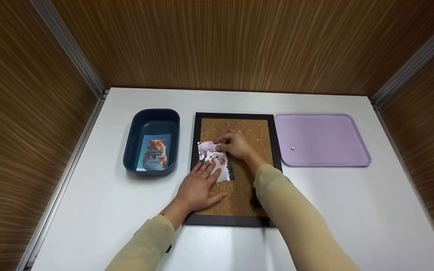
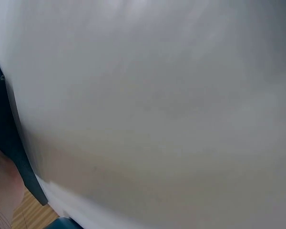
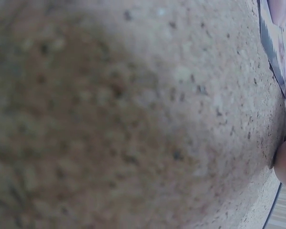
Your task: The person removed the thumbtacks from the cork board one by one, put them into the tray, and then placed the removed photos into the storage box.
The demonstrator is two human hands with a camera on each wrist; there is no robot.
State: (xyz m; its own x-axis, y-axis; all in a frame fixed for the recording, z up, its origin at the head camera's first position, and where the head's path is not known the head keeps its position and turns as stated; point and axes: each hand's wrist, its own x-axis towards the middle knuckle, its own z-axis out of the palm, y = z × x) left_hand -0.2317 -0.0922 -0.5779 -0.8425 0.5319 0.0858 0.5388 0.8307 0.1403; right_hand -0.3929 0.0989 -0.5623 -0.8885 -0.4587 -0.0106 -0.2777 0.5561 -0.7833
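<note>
A cat photo [image 1: 222,175] lies on the left part of a black-framed corkboard [image 1: 247,188]. My left hand [image 1: 196,190] rests flat with fingers spread, its fingertips on the photo's lower part and its palm over the frame's left side. At the photo's top edge my right hand [image 1: 236,143] pinches a small shiny pushpin [image 1: 216,145] between thumb and fingers; most of the pin is hidden by them. In the right wrist view, the photo [image 3: 275,45] shows at the right edge beside the speckled cork.
Left of the board stands a dark blue bin [image 1: 128,158] with a hamster picture [image 1: 155,152] in it. A lilac tray [image 1: 326,141] lies at the right, bearing a small pin [image 1: 292,148]. Wood-grain panels [image 1: 217,45] enclose the white table [image 1: 96,210].
</note>
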